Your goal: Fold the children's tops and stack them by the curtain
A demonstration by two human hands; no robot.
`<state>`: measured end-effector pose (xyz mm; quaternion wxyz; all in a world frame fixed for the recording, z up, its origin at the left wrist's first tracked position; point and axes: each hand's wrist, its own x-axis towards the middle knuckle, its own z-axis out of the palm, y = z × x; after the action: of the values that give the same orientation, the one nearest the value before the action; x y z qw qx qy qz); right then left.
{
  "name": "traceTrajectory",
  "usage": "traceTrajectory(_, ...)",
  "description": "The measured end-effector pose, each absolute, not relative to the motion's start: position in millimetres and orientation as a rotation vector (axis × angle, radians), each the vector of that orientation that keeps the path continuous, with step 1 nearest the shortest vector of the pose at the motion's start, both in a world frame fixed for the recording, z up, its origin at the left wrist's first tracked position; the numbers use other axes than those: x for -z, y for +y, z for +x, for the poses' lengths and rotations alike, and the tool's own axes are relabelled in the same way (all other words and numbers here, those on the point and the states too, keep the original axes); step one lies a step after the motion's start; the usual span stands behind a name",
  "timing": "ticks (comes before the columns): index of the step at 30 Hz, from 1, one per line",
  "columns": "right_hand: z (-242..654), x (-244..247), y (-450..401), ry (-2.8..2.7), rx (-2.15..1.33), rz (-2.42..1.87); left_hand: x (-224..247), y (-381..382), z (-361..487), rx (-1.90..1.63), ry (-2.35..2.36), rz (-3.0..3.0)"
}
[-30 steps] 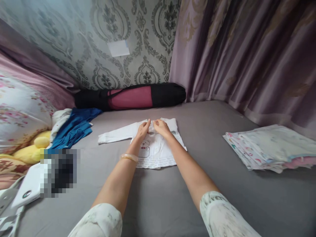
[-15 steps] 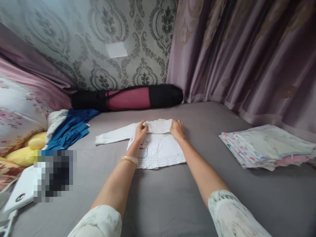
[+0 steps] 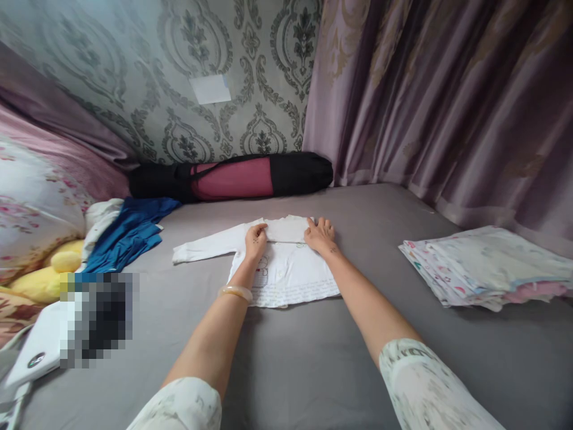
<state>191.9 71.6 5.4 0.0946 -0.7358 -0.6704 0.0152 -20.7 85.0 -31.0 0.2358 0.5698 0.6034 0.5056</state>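
Note:
A small white long-sleeved shirt (image 3: 286, 275) with a printed figure and lines of print near its hem lies on the grey bed sheet (image 3: 286, 370). One sleeve (image 3: 206, 243) stretches out to the left; the other is folded across the chest. My left hand (image 3: 256, 240) pinches the end of the folded sleeve, its fingers closed at the cuff. At the right shoulder my right hand (image 3: 320, 235) is pressed on the fold, fingers bent and thumb against the cloth.
A stack of folded cloths (image 3: 487, 266) lies at the right. Blue clothing (image 3: 128, 233), a yellow plush thing (image 3: 45, 275) and a white device (image 3: 40, 346) with a cable are at the left. A black and red long bag (image 3: 233, 176) rests along the wall.
My right hand has shifted slightly left on the fold, its fingers a little more spread. My left hand stays at the cuff, and the shirt has hardly moved.

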Motion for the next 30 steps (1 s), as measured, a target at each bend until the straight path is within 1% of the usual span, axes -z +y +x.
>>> traceTrajectory(11,191,-8,75,-2.022,-0.052,-2.211,30,85,-17,-1.284,1.784,1.723)
traceTrajectory(14,189,-11,73,-2.015,-0.039,-2.206,26,82,-13,-1.268,1.880,1.778)
traceTrajectory(17,180,-14,68,-2.053,0.041,-2.085,20,73,-6,-1.225,1.965,1.915)
traceTrajectory(19,169,-14,63,-2.165,0.049,-1.939,16,67,-1,-1.133,1.923,2.098)
traceTrajectory(23,148,-11,60,-2.409,-0.065,-1.700,14,61,6,-0.908,1.790,2.381)
traceTrajectory(30,144,-3,64,-2.476,-0.237,-1.743,23,66,7,-0.788,1.727,2.430)
